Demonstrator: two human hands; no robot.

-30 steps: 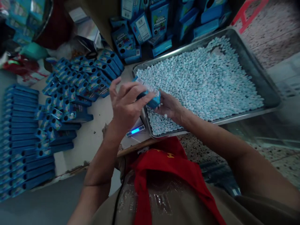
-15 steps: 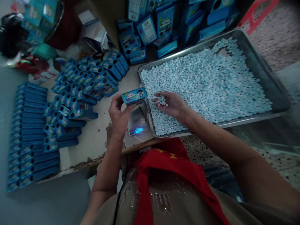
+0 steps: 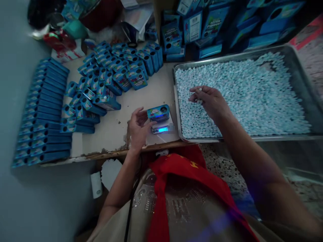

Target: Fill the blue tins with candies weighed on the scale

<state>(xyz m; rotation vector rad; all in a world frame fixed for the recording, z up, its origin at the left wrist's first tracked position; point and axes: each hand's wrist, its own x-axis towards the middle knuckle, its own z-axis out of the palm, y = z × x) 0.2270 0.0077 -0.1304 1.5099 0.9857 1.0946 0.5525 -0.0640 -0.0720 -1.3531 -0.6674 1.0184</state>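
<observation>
A small blue candy box (image 3: 158, 113) rests on a little digital scale (image 3: 161, 129) whose display glows blue. The box has a round opening at the right of its top face. At its left side is my left hand (image 3: 138, 129), fingers spread apart and not wrapped around it; whether a fingertip touches the box I cannot tell. Over the left part of a metal tray (image 3: 177, 101), my right hand (image 3: 213, 102) is closed on a few small pale candies (image 3: 199, 101), some showing between the fingers. A broad layer of pale blue and white candies (image 3: 252, 97) covers much of the tray.
Several blue boxes (image 3: 101, 79) stand grouped on the white table (image 3: 113, 124), left of the scale. Another stack of boxes (image 3: 45, 111) lines the left edge. A carton (image 3: 158, 33) with more boxes stands behind the tray. A red bowl (image 3: 101, 16) sits at the back.
The box has gone from my left hand onto the scale, and that hand has opened beside it. My right hand has turned from palm up to fingers down over the tray. The view has shifted.
</observation>
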